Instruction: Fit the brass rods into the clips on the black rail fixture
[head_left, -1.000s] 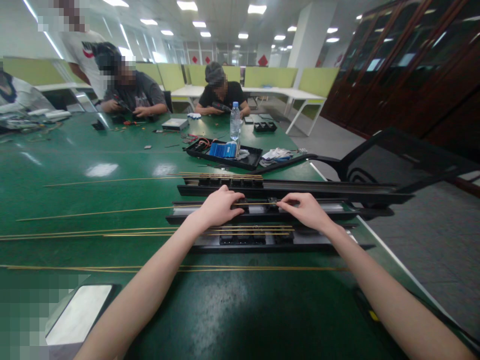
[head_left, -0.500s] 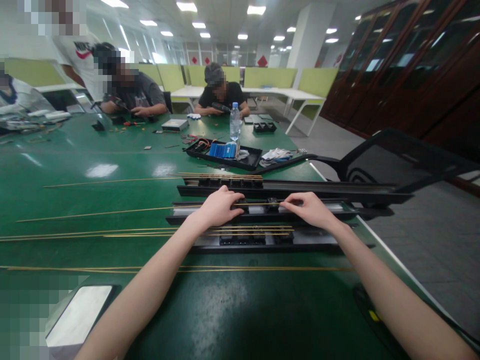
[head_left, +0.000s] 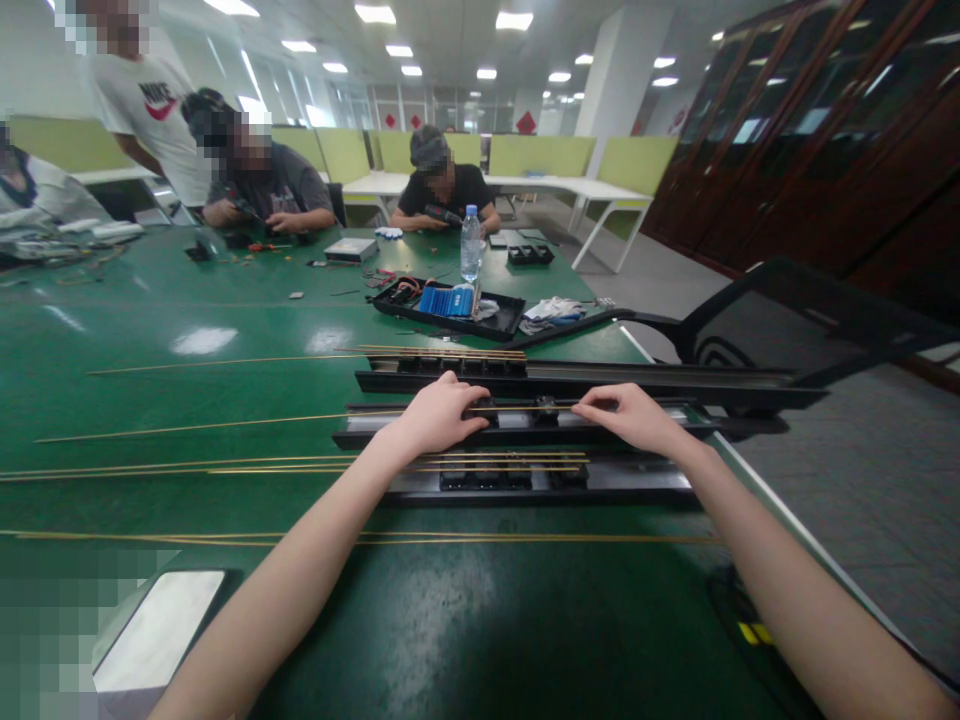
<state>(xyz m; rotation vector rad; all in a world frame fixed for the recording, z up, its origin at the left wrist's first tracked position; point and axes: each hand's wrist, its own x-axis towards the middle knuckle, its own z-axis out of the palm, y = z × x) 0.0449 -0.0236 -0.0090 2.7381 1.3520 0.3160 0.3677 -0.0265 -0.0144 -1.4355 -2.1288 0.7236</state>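
Pinching brass rod (head_left: 517, 408) on middle rail (head_left: 354, 438)

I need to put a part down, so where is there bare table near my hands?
Widest bare patch: the green table between the nearest brass rods and you, right of the white slab. Another lies beyond the far rod, left of the black tray. Crowded: the three black rails around your left hand and right hand.

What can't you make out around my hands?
Head view only:
At the right hand, fingertips cover the thin brass rod; grip unclear.
The left hand hides part of the middle black metal rail.
The clear plastic water bottle label: too small.
The green table corner, near left: pixelated.
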